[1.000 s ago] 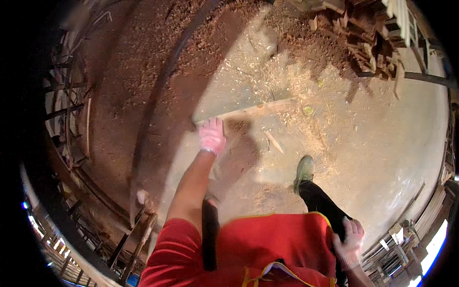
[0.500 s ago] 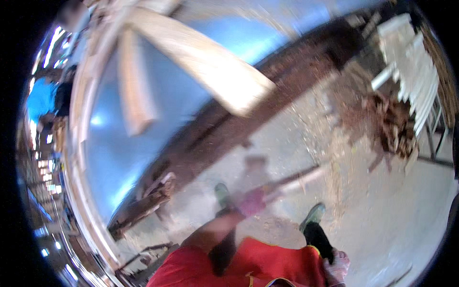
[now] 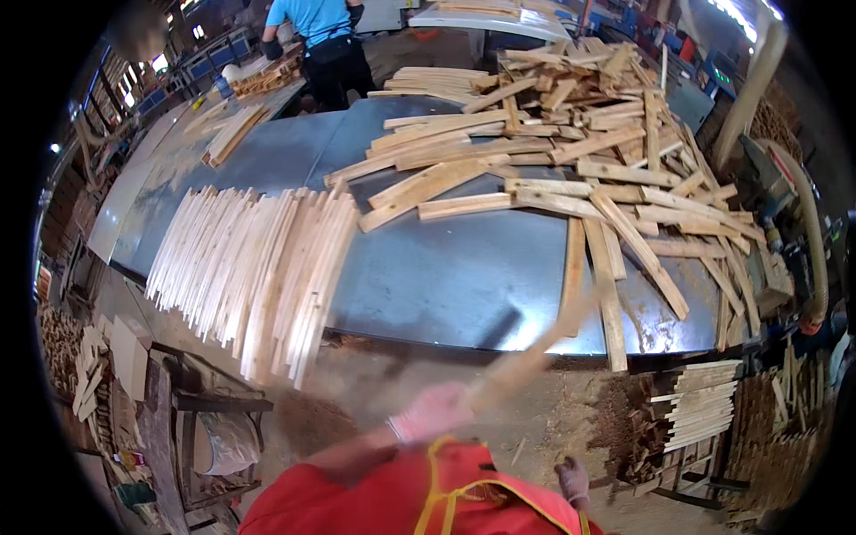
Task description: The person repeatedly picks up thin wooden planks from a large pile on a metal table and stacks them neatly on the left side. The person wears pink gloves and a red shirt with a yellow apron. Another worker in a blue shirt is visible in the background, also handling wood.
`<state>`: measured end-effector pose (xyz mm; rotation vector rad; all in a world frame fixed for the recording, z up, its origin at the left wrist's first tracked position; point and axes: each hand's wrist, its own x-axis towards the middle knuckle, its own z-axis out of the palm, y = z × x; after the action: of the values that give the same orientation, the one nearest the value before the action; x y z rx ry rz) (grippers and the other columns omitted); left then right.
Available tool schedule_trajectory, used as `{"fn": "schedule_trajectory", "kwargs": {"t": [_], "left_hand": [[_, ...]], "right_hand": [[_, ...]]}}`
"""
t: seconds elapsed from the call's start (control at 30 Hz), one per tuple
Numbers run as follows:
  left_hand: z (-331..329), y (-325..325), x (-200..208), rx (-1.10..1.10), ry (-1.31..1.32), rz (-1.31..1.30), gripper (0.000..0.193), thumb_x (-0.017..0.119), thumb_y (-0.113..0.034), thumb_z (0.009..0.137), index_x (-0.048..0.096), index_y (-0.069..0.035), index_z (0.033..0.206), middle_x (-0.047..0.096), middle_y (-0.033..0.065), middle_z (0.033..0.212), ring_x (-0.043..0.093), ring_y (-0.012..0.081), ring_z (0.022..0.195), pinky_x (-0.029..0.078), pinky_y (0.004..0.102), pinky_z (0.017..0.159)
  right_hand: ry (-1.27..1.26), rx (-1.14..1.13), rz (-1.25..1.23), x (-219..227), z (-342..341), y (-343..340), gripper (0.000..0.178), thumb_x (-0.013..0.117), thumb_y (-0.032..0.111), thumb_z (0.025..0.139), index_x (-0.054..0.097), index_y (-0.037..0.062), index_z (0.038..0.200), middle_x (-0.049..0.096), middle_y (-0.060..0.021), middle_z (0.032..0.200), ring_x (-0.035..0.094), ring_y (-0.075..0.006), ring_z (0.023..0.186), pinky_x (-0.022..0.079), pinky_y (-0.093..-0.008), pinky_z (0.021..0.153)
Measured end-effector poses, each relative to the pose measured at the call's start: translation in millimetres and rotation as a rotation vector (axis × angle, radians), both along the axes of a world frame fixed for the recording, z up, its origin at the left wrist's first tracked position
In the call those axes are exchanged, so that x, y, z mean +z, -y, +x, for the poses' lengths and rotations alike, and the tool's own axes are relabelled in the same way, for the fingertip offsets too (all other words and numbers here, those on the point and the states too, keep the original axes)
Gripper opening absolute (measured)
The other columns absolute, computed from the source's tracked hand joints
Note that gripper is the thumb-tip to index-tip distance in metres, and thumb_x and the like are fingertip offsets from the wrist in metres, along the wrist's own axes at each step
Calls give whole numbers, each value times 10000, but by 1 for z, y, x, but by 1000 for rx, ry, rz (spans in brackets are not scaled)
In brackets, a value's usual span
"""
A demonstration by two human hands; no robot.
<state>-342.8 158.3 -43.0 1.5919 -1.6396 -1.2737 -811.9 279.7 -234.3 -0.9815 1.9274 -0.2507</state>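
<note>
My left hand [image 3: 432, 413], in a pink glove, is closed round one end of a wooden slat [image 3: 526, 358]. The slat is smeared by motion and slants up and right, over the near edge of a metal-topped table [image 3: 410, 285]. Low at my right side hangs my gloved right hand [image 3: 572, 480], its fingers somewhat apart and nothing seen in them. On the table's left part lie pale slats [image 3: 241, 267] side by side in a neat row. A loose heap of rougher slats [image 3: 615, 147] covers the right and far right.
A person in a blue shirt [image 3: 321, 27] stands beyond the table. Stacked pale slats [image 3: 704, 401] rest on a stand at the lower right. A wooden trestle [image 3: 174, 419] stands at the lower left. A bent hose [image 3: 816, 259] runs down the right side.
My view has swung round, so the table, the slat row and the heap now show widely. The slat in my left hand now points more steeply upward. My right hand stays low.
</note>
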Motion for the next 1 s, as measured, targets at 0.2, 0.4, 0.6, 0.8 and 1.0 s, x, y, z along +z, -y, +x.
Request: {"fn": "schedule_trajectory", "kwargs": {"t": [0.2, 0.4, 0.6, 0.8, 1.0], "left_hand": [[189, 43, -13, 463, 832, -276, 196, 716, -198, 790, 669, -99, 953, 676, 118, 1044, 674, 353, 1029, 534, 490, 893], [267, 43, -49, 502, 1201, -426, 510, 664, -212, 854, 591, -72, 1339, 554, 156, 1354, 472, 381, 1350, 366, 554, 1135], [265, 67, -6, 496, 1041, -387, 435, 660, -237, 846, 625, -83, 1251, 567, 147, 1233, 514, 381, 1217, 388, 552, 1075], [275, 69, -9, 533, 1059, -416, 467, 699, -237, 780, 616, -140, 1229, 561, 126, 1180, 528, 361, 1165, 421, 536, 1009], [278, 86, -33, 519, 1067, -474, 556, 740, -201, 670, 594, -207, 1207, 533, 79, 1158, 539, 332, 1121, 425, 524, 975]], "right_hand": [[108, -55, -109, 43, 105, 115, 543, 733, 188, 913, 621, -61, 1382, 737, -184, 1254, 706, -249, 1124, 542, -344, 974], [284, 342, -256, 119, 236, 186, 412, 701, 240, 912, 699, 13, 1256, 771, -165, 1073, 734, -257, 982, 565, -369, 882], [163, 663, -145, 185, 343, 311, 627, 724, 263, 957, 554, 11, 1506, 711, -163, 1358, 674, -266, 1260, 516, -350, 1082], [47, 1053, -571, 218, 501, 475, 435, 635, 317, 927, 678, 90, 1296, 729, -175, 1209, 674, -391, 1149, 536, -475, 1003], [-342, 1257, -1072, 154, 618, 621, 396, 630, 256, 929, 666, 135, 1304, 676, -100, 1309, 614, -334, 1254, 501, -488, 1019]]}}
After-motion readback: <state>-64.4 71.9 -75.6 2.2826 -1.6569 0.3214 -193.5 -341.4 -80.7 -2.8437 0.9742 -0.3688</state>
